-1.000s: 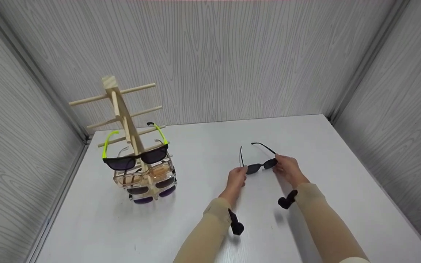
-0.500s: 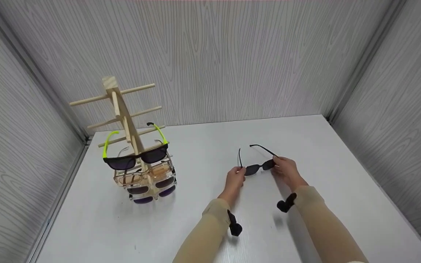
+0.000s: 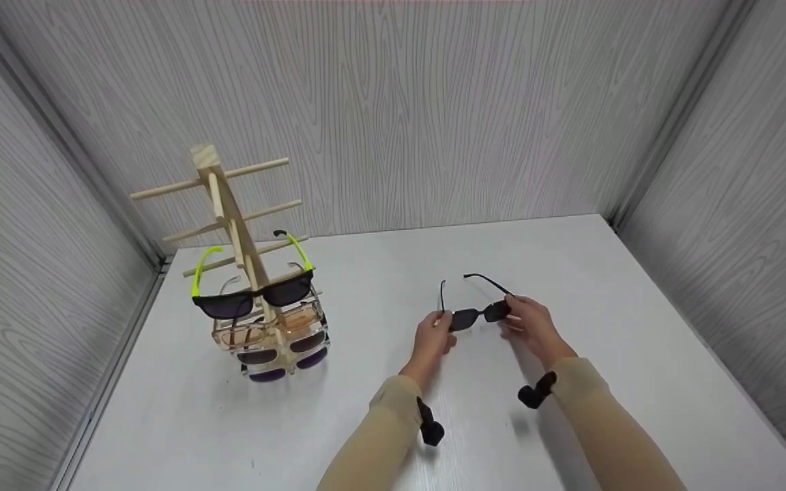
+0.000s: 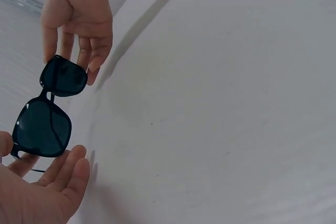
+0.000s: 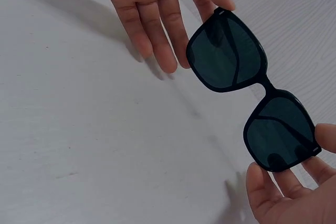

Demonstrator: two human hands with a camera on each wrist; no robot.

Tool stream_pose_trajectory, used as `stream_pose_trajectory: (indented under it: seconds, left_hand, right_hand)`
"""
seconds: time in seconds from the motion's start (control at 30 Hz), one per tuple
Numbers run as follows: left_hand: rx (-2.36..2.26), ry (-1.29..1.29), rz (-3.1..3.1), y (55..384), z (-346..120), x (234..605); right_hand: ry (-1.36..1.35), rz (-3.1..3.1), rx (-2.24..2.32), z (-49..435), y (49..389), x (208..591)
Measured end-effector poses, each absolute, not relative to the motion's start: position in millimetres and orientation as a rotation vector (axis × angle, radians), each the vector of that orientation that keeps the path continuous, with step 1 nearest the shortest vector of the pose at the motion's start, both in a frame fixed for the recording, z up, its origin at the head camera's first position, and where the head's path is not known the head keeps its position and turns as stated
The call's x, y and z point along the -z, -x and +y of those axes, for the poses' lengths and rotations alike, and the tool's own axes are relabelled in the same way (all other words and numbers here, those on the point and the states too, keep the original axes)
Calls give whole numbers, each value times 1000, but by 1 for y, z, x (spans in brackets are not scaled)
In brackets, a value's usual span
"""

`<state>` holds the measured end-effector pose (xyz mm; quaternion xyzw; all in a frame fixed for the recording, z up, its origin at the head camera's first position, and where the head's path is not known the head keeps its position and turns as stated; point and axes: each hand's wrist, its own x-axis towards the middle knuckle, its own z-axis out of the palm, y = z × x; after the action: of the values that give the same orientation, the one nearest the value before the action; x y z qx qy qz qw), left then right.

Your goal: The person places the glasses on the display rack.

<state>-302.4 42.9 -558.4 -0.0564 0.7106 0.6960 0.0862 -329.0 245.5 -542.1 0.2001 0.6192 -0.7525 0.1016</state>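
A pair of black sunglasses with dark lenses is held between both hands, its temples unfolded and pointing away from me. My left hand pinches the left end of the frame between thumb and fingers. At the opposite end, my right hand grips the corner by the hinge. In the left wrist view, the lenses face the camera, with the left hand below and the right hand above. Shadows beneath the hands in the right wrist view suggest the sunglasses are raised off the table.
To the left stands a wooden eyewear rack with horizontal pegs. On its lower pegs hang black sunglasses with yellow-green temples and several other pairs below. The white table is bounded by grey wood-grain panels behind and at both sides.
Both hands, with the sunglasses between them, have shifted slightly left and a little closer to me. The grip at each end stays the same, and the rack has not moved.
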Motion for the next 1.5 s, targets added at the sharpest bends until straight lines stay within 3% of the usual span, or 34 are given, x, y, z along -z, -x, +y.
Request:
stream_pose_trajectory:
  seconds: [1.5]
  left_hand:
    - [-2062, 76, 2107, 264, -6, 555]
  right_hand:
    - [-428, 1756, 2295, 223, 277, 549]
